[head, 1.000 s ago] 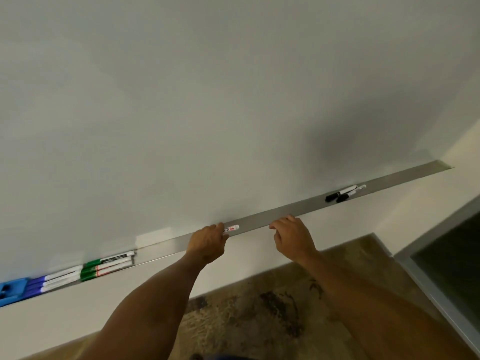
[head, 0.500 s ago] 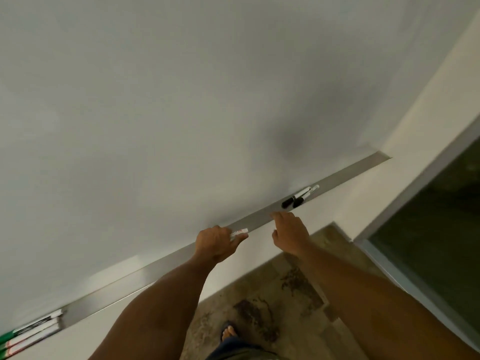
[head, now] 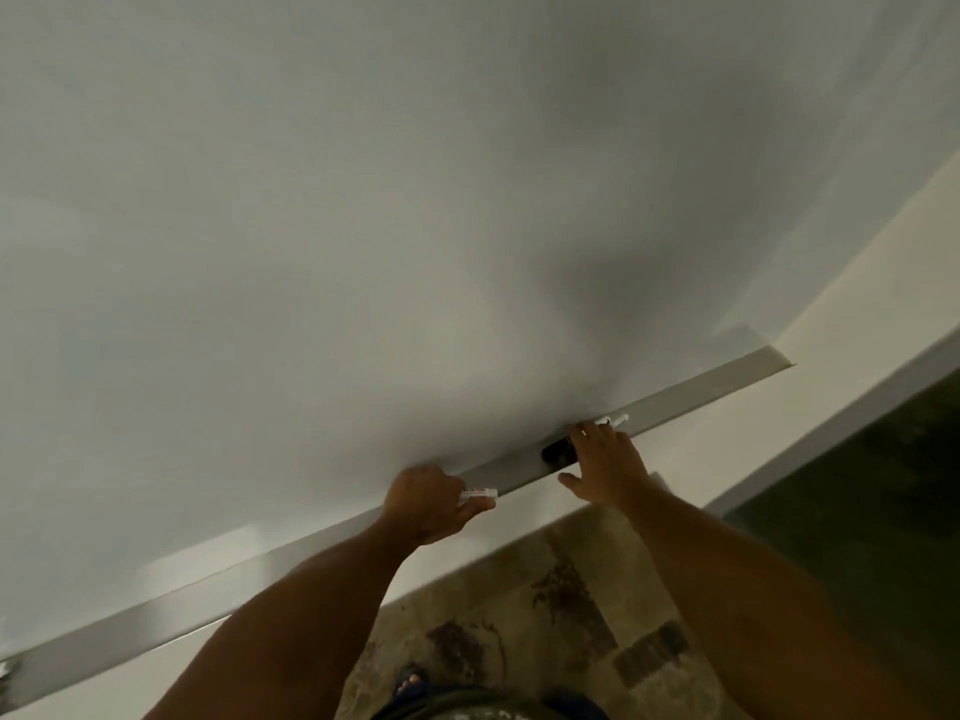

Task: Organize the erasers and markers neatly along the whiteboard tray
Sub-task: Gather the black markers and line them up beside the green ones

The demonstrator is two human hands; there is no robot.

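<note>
A long grey whiteboard tray (head: 717,387) runs from lower left up to the right under the whiteboard. My left hand (head: 426,504) is closed around a white marker with a red label (head: 480,493), whose end sticks out to the right just over the tray. My right hand (head: 602,462) lies over two black-capped markers (head: 556,452) on the tray, fingers spread across them; their white ends (head: 615,420) show past my fingers. Whether the fingers grip them is unclear.
The whiteboard (head: 363,226) fills most of the view. The tray ends at a cream wall (head: 857,314) on the right, beside a dark doorway with a grey frame (head: 883,387). Patterned floor (head: 545,605) and my foot (head: 410,685) lie below.
I have shifted right along the tray. My right hand reached forward onto the two black-capped markers. The left hand kept the red-labelled marker. The markers at the far left dropped out of view.
</note>
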